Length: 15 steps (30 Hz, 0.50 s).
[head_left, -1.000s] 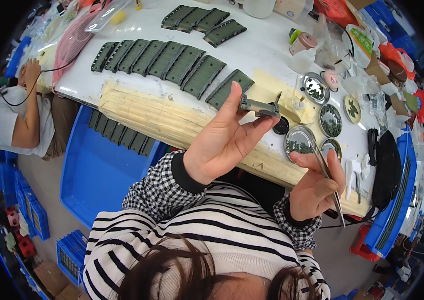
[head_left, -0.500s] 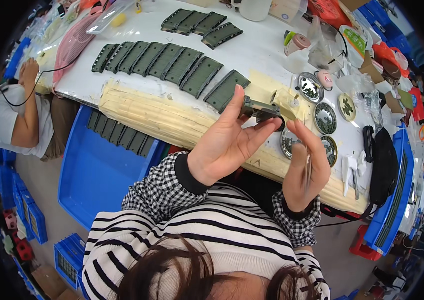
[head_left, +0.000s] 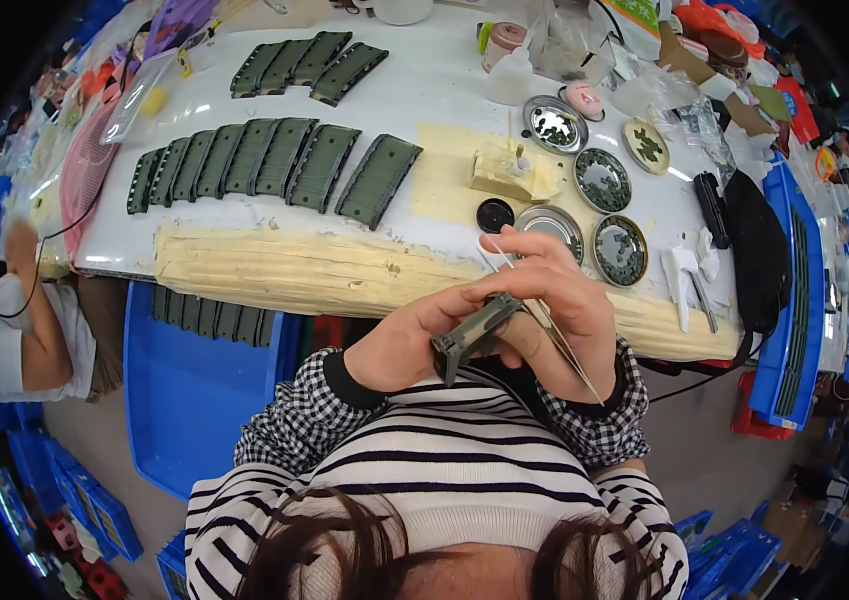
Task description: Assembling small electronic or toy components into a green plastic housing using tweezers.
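My left hand (head_left: 389,345) is closed around a curved, camouflage-green magazine-shaped piece (head_left: 466,338), held just in front of my striped top. One end of it points down and left. My right hand (head_left: 582,315) meets it from the other side, its thumb against the piece and fingers curled over the top. A pair of thin metal tweezers (head_left: 566,352) lies across that palm, tips up and left, held by the right hand. On the table, similar green pieces (head_left: 254,157) lie in a row, with a single one (head_left: 379,182) at its right end.
Round tins of small dark parts (head_left: 602,180) stand right of a tape-covered block (head_left: 514,172). A small black cup (head_left: 494,215) sits near the padded front edge (head_left: 314,265). A blue bin (head_left: 194,400) holds more pieces at left. A co-worker's arm (head_left: 39,330) is farther left.
My hands have come together, closer to my body, and the right thumb now meets the piece. The piece has turned and dropped lower. The whole view has shifted, moving the table's rows leftward.
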### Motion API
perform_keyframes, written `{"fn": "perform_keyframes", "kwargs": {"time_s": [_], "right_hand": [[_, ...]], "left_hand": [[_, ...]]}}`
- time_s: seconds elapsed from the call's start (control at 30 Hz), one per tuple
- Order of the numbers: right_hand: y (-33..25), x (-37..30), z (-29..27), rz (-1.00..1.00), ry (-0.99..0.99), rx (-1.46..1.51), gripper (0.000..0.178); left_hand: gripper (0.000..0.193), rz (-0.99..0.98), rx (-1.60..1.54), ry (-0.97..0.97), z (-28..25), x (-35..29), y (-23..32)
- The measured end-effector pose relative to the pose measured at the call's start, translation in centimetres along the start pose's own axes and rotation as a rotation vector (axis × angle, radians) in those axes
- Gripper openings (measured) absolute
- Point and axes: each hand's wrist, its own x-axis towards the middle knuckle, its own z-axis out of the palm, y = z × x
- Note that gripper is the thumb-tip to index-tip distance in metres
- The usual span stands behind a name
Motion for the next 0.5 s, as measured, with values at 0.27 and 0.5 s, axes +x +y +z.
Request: {"fn": "perform_keyframes", "kwargs": {"time_s": [0.27, 0.5], "right_hand": [[2.1, -1.5, -5.5, 0.101, 0.258, -0.408, 0.045], [9.2, 1.9, -12.0, 0.176, 0.117, -0.801, 0.014]], "left_hand": [[0.069, 0.098, 0.05, -0.039, -1.2, -0.9, 0.0], [0.033, -0.011, 0.074, 0.292, 1.0, -1.3, 1.4]]}}
